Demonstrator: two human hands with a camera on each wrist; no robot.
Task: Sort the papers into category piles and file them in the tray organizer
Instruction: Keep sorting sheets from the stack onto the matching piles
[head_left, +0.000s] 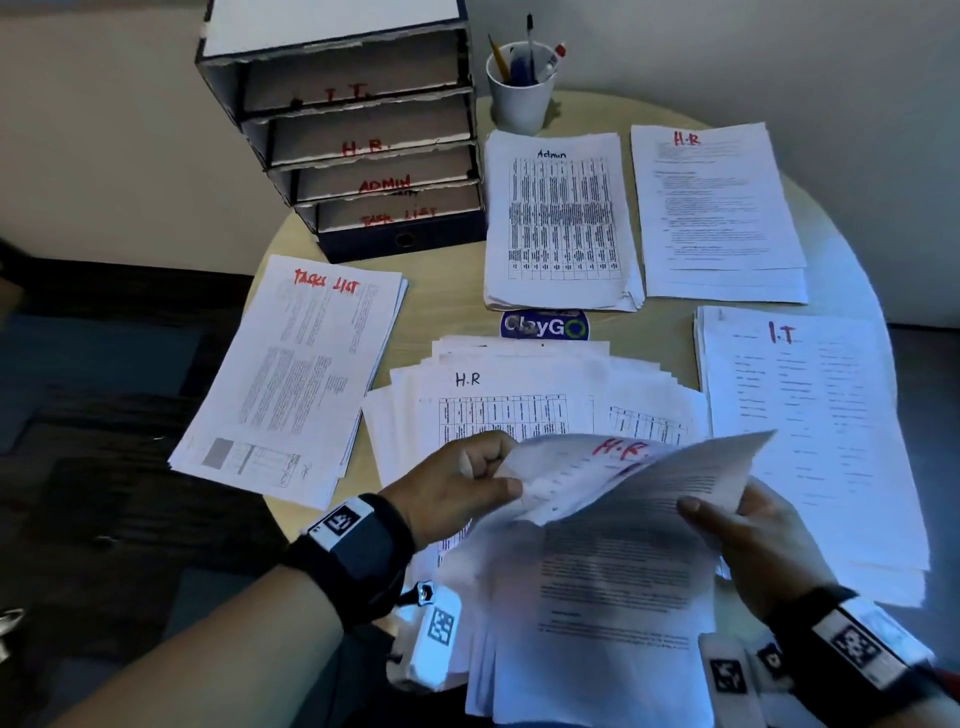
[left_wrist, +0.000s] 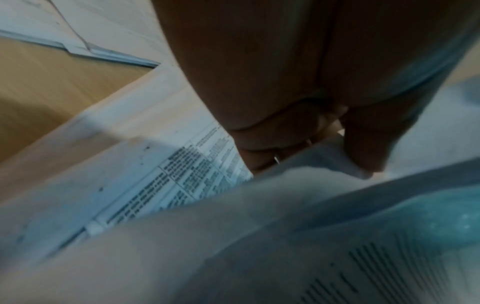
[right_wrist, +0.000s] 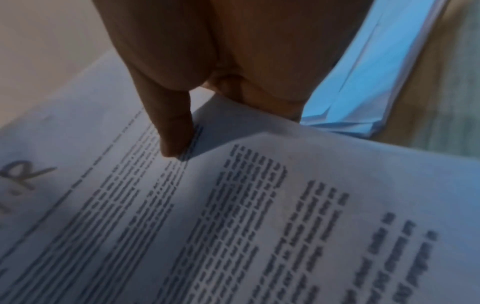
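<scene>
Both hands hold up a sheet marked H.R in red (head_left: 623, 499) above the unsorted fanned stack (head_left: 519, 384). My left hand (head_left: 467, 483) pinches its left edge between thumb and curled fingers. My right hand (head_left: 748, 525) grips its right edge, thumb on top (right_wrist: 176, 131). The printed sheet (right_wrist: 233, 205) fills the right wrist view. The left wrist view has my left hand (left_wrist: 298, 133) on the paper's edge. Sorted piles lie around: Tasks List (head_left: 291, 374), Admin (head_left: 561, 218), H.R (head_left: 722, 208), I.T (head_left: 810, 426). The labelled tray organizer (head_left: 363, 135) stands at the back left.
A white cup with pens (head_left: 522, 85) stands behind the Admin pile. A blue ClayGo sticker (head_left: 545, 326) sits mid-table. The round wooden table (head_left: 447, 291) ends close on the left, with dark floor (head_left: 104, 415) beyond. A wall runs behind.
</scene>
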